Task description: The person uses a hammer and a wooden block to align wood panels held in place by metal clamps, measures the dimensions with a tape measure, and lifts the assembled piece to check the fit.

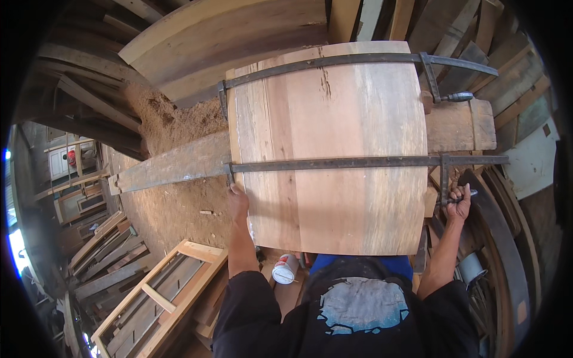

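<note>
A wide wooden panel (325,206) of several glued boards lies across a plank, its boards differing in tone. Two dark metal bar clamps span it: a far bar clamp (325,62) and a near bar clamp (334,163). At the panel's left edge my left hand (237,201) is closed around the fixed jaw end of the near clamp, its fingers partly hidden. On the right, my right hand (458,204) grips that clamp's screw handle, below the sliding jaw (444,179). The far clamp's handle (458,96) hangs free.
Beneath the panel runs a rough plank (173,161). Sawdust (173,122) heaps up behind it on the left. A wooden frame (158,298) leans at lower left, near a white tub (285,269). Stacked boards (513,250) crowd the right side, with a grey container (471,268) among them.
</note>
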### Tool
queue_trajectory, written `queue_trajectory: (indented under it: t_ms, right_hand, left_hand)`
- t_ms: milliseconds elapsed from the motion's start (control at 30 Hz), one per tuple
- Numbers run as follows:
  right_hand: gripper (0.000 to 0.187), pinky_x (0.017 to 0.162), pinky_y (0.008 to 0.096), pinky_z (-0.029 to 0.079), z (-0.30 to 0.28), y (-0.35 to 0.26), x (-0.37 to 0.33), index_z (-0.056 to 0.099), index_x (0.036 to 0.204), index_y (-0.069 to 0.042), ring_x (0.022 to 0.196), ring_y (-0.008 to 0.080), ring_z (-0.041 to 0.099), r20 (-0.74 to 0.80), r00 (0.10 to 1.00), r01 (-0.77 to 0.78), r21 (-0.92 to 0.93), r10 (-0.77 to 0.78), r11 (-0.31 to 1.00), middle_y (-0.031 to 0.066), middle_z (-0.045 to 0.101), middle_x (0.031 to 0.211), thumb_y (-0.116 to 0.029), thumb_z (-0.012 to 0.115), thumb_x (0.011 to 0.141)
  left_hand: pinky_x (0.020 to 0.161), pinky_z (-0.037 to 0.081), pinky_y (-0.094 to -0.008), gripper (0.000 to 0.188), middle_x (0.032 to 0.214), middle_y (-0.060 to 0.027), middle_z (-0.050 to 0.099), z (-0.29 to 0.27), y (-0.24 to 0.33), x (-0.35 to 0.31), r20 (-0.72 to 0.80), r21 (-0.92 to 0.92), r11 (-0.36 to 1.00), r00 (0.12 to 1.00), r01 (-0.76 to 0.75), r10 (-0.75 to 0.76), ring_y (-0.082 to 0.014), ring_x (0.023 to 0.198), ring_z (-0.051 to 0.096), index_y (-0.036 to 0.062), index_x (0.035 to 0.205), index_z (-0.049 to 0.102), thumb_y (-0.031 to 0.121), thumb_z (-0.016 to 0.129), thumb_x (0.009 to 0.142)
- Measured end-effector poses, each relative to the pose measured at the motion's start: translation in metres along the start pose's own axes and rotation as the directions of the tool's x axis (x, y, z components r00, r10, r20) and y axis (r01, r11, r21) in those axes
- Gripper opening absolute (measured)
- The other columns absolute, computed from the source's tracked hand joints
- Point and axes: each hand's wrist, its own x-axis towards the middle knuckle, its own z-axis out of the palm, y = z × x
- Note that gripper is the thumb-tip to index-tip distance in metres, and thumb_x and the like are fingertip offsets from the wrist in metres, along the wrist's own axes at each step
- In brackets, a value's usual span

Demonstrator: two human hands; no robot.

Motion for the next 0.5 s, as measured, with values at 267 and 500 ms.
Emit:
queue_trajectory:
  t_ms: [267,500]
  right_hand:
    - [0.027,0.051,0.0244,0.041,0.041,0.013,-0.006,0.048,0.074,-0.012,0.059,0.0124,0.049,-0.491,0.838,0.077,-0.327,-0.239,0.942,-0.0006,0.050,0.066,-0.027,0.065,0.089]
    - [0.027,0.045,0.0250,0.040,0.006,0.001,0.013,0.046,0.073,-0.012,0.052,0.0110,0.045,-0.508,0.850,-0.077,-0.388,-0.143,0.919,-0.0006,0.047,0.061,-0.022,0.064,0.089]
  left_hand:
    - [0.093,0.039,-0.0532,0.063,0.119,-0.0326,0.054,0.002,-0.006,0.001,-0.007,0.033,0.999,1.000,-0.006,0.006,-0.0495,0.111,0.050,-0.0057,0.122,0.049,0.047,0.025,0.097]
    - [0.094,0.038,-0.0530,0.065,0.118,-0.0348,0.052,0.013,-0.011,0.014,0.005,-0.040,0.998,0.999,-0.038,0.039,-0.0508,0.113,0.047,-0.0079,0.122,0.049,0.048,0.027,0.097]
